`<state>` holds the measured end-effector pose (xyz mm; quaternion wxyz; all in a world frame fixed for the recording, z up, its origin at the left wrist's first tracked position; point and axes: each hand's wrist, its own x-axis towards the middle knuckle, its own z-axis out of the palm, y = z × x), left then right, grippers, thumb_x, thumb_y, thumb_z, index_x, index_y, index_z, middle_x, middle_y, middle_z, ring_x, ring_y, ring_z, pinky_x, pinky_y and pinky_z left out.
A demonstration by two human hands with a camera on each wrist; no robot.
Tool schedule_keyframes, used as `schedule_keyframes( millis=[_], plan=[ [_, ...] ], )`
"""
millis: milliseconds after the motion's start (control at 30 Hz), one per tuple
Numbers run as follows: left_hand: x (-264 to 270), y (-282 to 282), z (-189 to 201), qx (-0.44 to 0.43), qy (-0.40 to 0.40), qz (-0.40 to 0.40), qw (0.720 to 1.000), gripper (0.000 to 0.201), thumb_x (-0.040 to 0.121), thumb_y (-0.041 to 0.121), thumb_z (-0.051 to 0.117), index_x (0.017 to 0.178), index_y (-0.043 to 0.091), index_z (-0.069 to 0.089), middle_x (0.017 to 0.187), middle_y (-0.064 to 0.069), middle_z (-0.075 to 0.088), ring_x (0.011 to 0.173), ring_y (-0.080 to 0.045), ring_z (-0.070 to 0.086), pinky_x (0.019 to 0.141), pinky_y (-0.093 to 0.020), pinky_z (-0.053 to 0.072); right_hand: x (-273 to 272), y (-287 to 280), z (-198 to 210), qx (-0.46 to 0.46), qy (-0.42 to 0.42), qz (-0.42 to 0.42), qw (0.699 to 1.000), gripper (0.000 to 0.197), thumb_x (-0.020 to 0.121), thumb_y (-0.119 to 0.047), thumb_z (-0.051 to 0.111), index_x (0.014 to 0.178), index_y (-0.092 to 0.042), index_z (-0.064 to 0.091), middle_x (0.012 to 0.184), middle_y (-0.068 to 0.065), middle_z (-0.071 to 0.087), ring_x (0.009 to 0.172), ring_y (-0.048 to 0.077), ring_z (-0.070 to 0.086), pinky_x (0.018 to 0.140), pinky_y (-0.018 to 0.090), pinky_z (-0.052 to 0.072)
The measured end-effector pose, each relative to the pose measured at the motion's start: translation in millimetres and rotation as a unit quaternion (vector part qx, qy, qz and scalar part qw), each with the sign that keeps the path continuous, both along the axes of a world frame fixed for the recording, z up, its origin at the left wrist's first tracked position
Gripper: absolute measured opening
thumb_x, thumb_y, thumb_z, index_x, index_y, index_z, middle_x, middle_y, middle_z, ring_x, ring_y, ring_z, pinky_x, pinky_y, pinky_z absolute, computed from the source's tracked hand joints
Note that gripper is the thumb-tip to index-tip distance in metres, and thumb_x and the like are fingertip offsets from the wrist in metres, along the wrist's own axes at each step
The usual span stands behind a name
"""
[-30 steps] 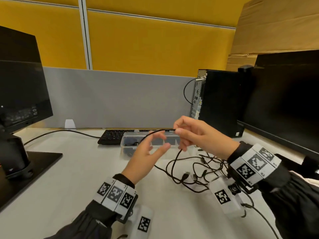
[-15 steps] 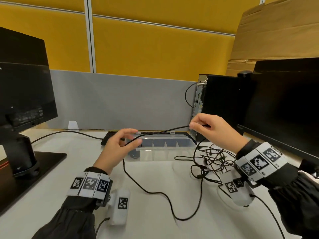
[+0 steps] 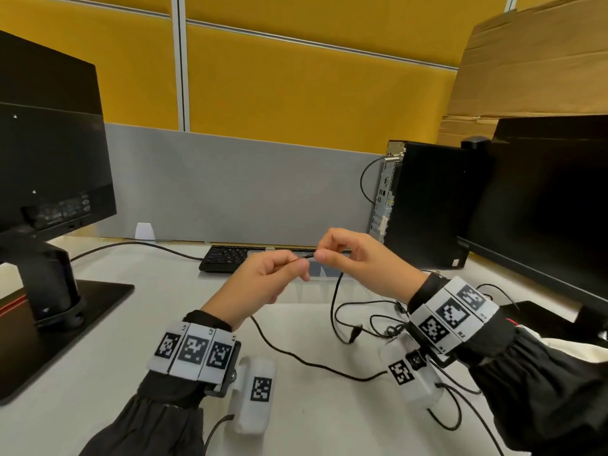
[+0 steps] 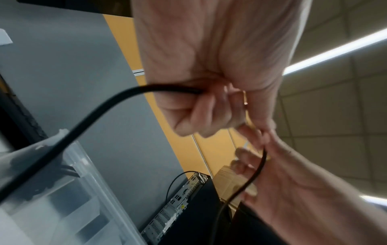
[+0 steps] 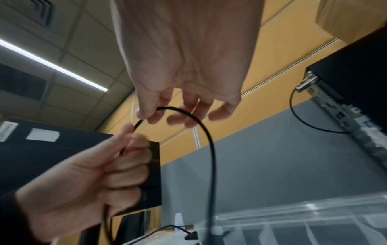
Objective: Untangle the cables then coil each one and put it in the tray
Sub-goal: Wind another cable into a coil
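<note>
One thin black cable (image 3: pixel 306 257) — pinched taut between left hand (image 3: pixel 260 284) and right hand (image 3: pixel 358 261).

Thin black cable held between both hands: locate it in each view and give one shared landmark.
Head: thin black cable at centre, between left hand and right hand.
Left wrist: sweeps from lower left to centre.
Right wrist: arches down mid-frame.
Shared landmark: black computer tower.
</note>
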<state>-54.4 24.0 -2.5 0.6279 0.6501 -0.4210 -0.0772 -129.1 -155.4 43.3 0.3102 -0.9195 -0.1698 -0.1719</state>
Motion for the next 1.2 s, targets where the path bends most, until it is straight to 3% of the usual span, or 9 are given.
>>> schedule_keyframes(
  millis=[100, 333, 500, 600, 667, 767, 900, 1100, 1200],
  plan=[
    [6.5, 6.8, 1.2, -0.044, 0.027, 0.023, 0.998, 0.031, 0.086, 0.041, 0.051, 0.064, 0.021, 0.061, 0.050, 0.003, 0.028, 0.044, -0.009, 0.022, 0.043, -0.017, 0.023, 1.1, -12.3, -12.9, -0.018, 0.154, 0.009, 0.988, 0.022, 0.098, -0.031, 0.039, 0.087, -0.020, 0.055, 0.088, -0.006, 0.063, 0.082, 0.003, 0.059, 0.073, 0.016, 0.046],
    [24.9, 17.9, -0.6, -0.114, 0.105, 0.138, 0.978, 0.031, 0.095, 0.031, 0.046, 0.070, 0.016, 0.056, 0.045, 0.010, 0.029, 0.040, -0.006, 0.021, 0.039, -0.017, 0.019, 0.0, -28.0, -56.4, -0.141, 0.342, 0.001, 0.929, 0.028, 0.100, -0.036, 0.036, 0.083, -0.030, 0.058, 0.095, -0.006, 0.059, 0.088, 0.007, 0.052, 0.087, 0.030, 0.044],
    [31.9, 29.9, 2.4, -0.079, 0.125, 0.134, 0.980, 0.054, 0.096, 0.021, 0.041, 0.043, 0.019, 0.050, 0.046, 0.003, 0.036, 0.046, -0.012, 0.030, 0.054, -0.027, 0.028, 10.8, -17.7, -41.7, -0.372, 0.065, -0.182, 0.908, 0.027, 0.097, -0.041, 0.039, 0.104, -0.029, 0.062, 0.094, -0.006, 0.038, 0.092, 0.012, 0.031, 0.083, 0.031, 0.026],
    [27.3, 28.4, 2.2, -0.068, 0.079, 0.103, 0.989, 0.042, 0.093, 0.019, 0.047, 0.054, 0.020, 0.064, 0.061, 0.000, 0.053, 0.057, -0.011, 0.045, 0.061, -0.027, 0.035, 15.1, -12.6, -25.7, -0.195, -0.082, -0.172, 0.962, 0.021, 0.099, -0.031, 0.041, 0.092, -0.022, 0.059, 0.078, -0.007, 0.051, 0.076, 0.013, 0.050, 0.075, 0.032, 0.038],
    [21.5, 21.3, 1.1, -0.032, 0.034, 0.086, 0.995, 0.013, 0.079, 0.030, 0.065, 0.090, 0.035, 0.070, 0.094, 0.007, 0.066, 0.075, -0.006, 0.059, 0.067, -0.022, 0.045, 18.3, -16.7, -21.2, -0.074, -0.063, -0.088, 0.991, 0.019, 0.099, -0.021, 0.042, 0.087, -0.025, 0.056, 0.082, -0.004, 0.063, 0.076, 0.017, 0.060, 0.074, 0.037, 0.048],
    [11.1, 6.6, -4.5, 0.037, -0.035, 0.091, 0.995, 0.068, 0.071, 0.035, 0.078, 0.124, 0.057, 0.042, 0.130, 0.023, 0.046, 0.111, 0.002, 0.052, 0.081, -0.018, 0.048, 9.6, -17.2, -10.6, 0.068, 0.065, 0.019, 0.995, 0.032, 0.096, -0.013, 0.033, 0.097, -0.017, 0.065, 0.103, 0.000, 0.067, 0.096, 0.016, 0.062, 0.083, 0.033, 0.049],
    [-1.4, -8.0, -8.5, 0.066, -0.158, 0.097, 0.980, 0.070, 0.078, 0.052, 0.066, 0.130, 0.066, 0.022, 0.150, 0.027, 0.013, 0.137, -0.002, 0.022, 0.102, -0.027, 0.038, -4.5, -4.7, -9.0, 0.179, 0.166, 0.102, 0.964, 0.023, 0.095, -0.025, 0.045, 0.091, -0.013, 0.064, 0.105, 0.007, 0.068, 0.101, 0.021, 0.063, 0.091, 0.039, 0.047],
    [4.1, -11.1, -16.3, 0.145, -0.260, 0.083, 0.951, 0.029, 0.077, 0.054, 0.060, 0.102, 0.042, 0.055, 0.126, 0.048, 0.024, 0.127, 0.009, 0.023, 0.105, -0.030, 0.027, -9.7, 5.8, -15.0, 0.184, 0.205, 0.149, 0.950, 0.010, 0.090, 0.004, 0.054, 0.095, -0.005, 0.054, 0.107, 0.017, 0.065, 0.090, 0.028, 0.064, 0.081, 0.044, 0.052],
    [2.2, -8.3, -16.6, 0.139, -0.249, 0.080, 0.955, 0.042, 0.075, 0.062, 0.053, 0.082, 0.020, 0.049, 0.083, 0.016, 0.051, 0.080, -0.003, 0.048, 0.075, -0.031, 0.042, -11.3, -3.1, -10.0, 0.231, 0.219, 0.120, 0.940, 0.011, 0.093, -0.005, 0.051, 0.099, -0.013, 0.046, 0.088, 0.019, 0.062, 0.054, 0.019, 0.057, 0.057, 0.032, 0.052]
  ],
)
